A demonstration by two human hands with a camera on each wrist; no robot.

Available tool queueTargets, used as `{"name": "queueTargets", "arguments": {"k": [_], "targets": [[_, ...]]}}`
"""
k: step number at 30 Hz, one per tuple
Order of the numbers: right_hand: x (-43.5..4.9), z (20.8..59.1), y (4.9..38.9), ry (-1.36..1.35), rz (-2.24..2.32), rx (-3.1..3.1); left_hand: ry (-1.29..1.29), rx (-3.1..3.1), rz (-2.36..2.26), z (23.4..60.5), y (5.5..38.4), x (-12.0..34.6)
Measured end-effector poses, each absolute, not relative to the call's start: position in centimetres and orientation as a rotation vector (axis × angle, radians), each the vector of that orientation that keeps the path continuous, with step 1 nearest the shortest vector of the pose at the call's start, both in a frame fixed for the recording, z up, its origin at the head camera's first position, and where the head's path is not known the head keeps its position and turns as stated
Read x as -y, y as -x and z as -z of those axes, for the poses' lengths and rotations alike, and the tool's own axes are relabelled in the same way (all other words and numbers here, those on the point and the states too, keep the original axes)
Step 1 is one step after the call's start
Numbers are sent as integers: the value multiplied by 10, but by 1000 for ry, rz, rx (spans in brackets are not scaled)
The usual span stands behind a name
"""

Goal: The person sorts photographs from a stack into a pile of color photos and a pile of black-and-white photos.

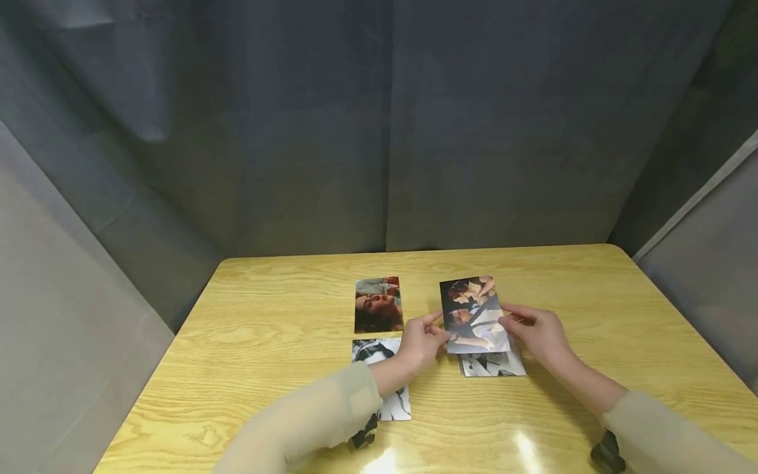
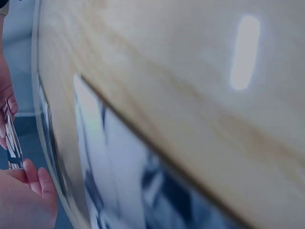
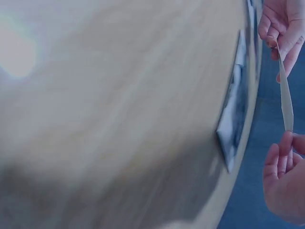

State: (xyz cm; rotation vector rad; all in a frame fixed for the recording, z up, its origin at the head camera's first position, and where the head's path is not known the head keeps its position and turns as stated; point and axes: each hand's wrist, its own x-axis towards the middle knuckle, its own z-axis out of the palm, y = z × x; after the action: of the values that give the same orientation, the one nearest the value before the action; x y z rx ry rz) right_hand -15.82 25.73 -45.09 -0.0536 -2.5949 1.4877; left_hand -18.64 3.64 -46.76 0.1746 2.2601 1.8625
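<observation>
The left hand (image 1: 423, 342) and the right hand (image 1: 540, 334) reached inward from opposite lower corners, each clamped by thumb and fingers on a side edge of one colour print (image 1: 474, 317); that print was held up off the wooden table (image 1: 266, 316), slightly tilted, its picture side towards the head camera; the left hand had its lower left edge, the right hand its right edge; below it, partly covered in the head view, lay a grey print (image 1: 494, 366); the left forearm, in a pale sleeve (image 1: 308, 411), crossed above a black-and-white print (image 1: 395, 407); just beyond that lay a portrait print (image 1: 378, 306); the right forearm slanted in, its wrist bare beyond the cuff.
</observation>
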Motion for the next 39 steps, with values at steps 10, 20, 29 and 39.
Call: {"name": "queueTargets", "arguments": {"k": [10,20,29,39], "targets": [[-229,431,182,-27,-1696,2515,-155,-2191,-2003,450,201,-1],[-197,433,198,-72,-1744,2513,-236,-2227,-1981,444,208,36],[-161,440,217,-36,-1836,2484,-229,-2270,-1992,436,219,67],[-120,457,240,26,-1824,2454,-120,-2417,-1880,450,244,97]]}}
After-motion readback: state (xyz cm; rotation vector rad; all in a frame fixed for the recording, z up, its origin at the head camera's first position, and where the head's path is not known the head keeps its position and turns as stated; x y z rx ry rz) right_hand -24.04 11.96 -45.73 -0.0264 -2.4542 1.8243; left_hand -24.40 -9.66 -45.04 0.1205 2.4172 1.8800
